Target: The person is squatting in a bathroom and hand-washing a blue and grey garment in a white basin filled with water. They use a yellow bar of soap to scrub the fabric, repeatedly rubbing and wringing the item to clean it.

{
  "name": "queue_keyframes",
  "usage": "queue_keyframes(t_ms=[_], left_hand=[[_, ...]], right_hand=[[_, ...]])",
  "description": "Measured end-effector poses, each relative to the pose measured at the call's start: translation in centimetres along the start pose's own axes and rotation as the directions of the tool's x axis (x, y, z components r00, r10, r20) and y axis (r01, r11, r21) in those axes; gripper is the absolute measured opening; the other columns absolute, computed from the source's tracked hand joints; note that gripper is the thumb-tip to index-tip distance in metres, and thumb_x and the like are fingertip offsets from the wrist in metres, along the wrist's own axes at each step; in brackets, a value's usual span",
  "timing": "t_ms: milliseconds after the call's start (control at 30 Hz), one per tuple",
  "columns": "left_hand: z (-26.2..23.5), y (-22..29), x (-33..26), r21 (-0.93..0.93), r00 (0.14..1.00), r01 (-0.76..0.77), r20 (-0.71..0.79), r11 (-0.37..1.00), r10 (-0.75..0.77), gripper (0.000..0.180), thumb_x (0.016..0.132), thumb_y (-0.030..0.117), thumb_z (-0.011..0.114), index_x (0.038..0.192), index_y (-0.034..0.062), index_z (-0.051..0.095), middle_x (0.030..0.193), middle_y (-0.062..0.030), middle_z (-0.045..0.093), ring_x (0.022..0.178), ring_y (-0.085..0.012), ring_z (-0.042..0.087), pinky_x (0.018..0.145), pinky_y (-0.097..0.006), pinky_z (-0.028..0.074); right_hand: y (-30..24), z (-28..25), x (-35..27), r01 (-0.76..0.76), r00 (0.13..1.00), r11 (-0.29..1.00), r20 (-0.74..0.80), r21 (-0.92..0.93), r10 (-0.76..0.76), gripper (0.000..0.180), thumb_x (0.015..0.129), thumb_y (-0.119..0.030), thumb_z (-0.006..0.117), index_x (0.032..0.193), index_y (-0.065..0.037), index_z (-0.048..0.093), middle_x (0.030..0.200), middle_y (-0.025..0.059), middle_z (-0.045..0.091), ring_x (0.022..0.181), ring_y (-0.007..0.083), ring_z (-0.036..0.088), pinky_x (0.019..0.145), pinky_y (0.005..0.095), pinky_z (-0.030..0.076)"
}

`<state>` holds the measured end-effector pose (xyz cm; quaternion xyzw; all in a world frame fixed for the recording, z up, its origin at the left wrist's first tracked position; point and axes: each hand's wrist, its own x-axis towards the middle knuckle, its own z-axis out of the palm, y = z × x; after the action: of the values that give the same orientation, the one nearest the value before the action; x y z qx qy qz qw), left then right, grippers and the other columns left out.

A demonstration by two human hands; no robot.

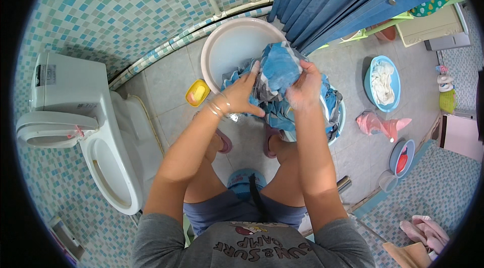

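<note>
A wet blue, grey and white patterned cloth (pixel 280 66) is bunched up in front of me, over the edge of a large pale pink basin (pixel 206 58) of cloudy water. My right hand (pixel 305 86), wet with suds, is closed on the cloth's right side. Against its left side rests my left hand (pixel 239 92), thumb and fingers spread apart, with bracelets at the wrist. More of the same patterned fabric (pixel 330 101) spills into a pale basin (pixel 343 119), partly hidden behind my right forearm.
A yellow soap dish (pixel 196 92) lies left of the pink basin, near a white toilet (pixel 118 187). A blue curtain (pixel 322 1) hangs at the back right. On the right floor are a blue basin (pixel 368 86) of white cloth, a pink plastic bag (pixel 375 124) and a smaller basin (pixel 413 152).
</note>
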<state>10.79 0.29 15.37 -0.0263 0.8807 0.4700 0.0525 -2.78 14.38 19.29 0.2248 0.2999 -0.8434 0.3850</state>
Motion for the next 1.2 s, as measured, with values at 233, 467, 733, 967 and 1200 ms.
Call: queue_keyframes(t_ms=[233,467,733,967,1200], left_hand=[[-3.4,-3.5,1.0,-0.512,0.873,0.222,-0.275,0.83,-0.403,0.029,0.085,0.012,0.057,0.111,0.0004,0.06,0.091,-0.0112,0.067,0.079,-0.0236,0.063,0.072,-0.029,0.048],[-3.3,-2.5,1.2,-0.92,0.778,0.02,-0.232,0.393,-0.583,0.032,0.088,0.021,0.057,0.111,-0.0011,0.059,0.108,-0.0095,0.061,0.093,-0.017,0.059,0.082,-0.028,0.047],[4.8,3.4,4.7,0.015,0.746,0.069,-0.664,0.998,-0.042,0.05,0.084,0.03,0.063,0.117,-0.0041,0.049,0.098,-0.0183,0.063,0.095,-0.0299,0.062,0.083,-0.036,0.048],[5.1,4.7,3.3,-0.191,0.786,-0.1,-0.618,0.977,-0.04,0.033,0.086,0.016,0.061,0.111,-0.0014,0.049,0.101,-0.0209,0.058,0.093,-0.0306,0.059,0.084,-0.034,0.045],[3.0,-1.4,3.4,-0.499,0.711,0.174,-0.533,0.849,-0.459,0.037,0.091,0.036,0.054,0.096,0.0001,0.059,0.083,-0.0218,0.062,0.073,-0.0375,0.06,0.068,-0.043,0.046]], right_hand=[[-1.0,-3.9,1.7,0.151,0.973,0.901,-0.102,-0.407,-0.209,0.025,0.094,-0.014,0.049,0.108,0.005,0.054,0.107,0.0142,0.062,0.099,0.0245,0.061,0.089,0.0349,0.048],[-0.4,-1.4,0.6,0.046,0.978,0.89,-0.16,-0.453,-0.132,0.035,0.1,-0.03,0.036,0.118,-0.004,0.05,0.109,0.0096,0.06,0.099,0.021,0.058,0.079,0.0324,0.051],[5.3,-7.0,3.7,-0.124,0.976,0.981,0.161,-0.148,0.148,0.033,0.096,-0.039,0.041,0.105,-0.011,0.055,0.098,0.0058,0.06,0.09,0.0191,0.058,0.076,0.0314,0.046],[5.3,-3.6,2.4,0.163,0.982,0.929,-0.032,-0.331,-0.184,0.027,0.097,-0.03,0.043,0.086,-0.009,0.056,0.082,0.002,0.057,0.075,0.0144,0.057,0.062,0.0317,0.047],[5.0,0.1,-1.3,-0.101,0.995,0.967,-0.011,-0.236,0.102,0.019,0.086,-0.023,0.054,0.092,-0.006,0.059,0.083,0.0057,0.063,0.068,0.0191,0.06,0.063,0.0326,0.05]])
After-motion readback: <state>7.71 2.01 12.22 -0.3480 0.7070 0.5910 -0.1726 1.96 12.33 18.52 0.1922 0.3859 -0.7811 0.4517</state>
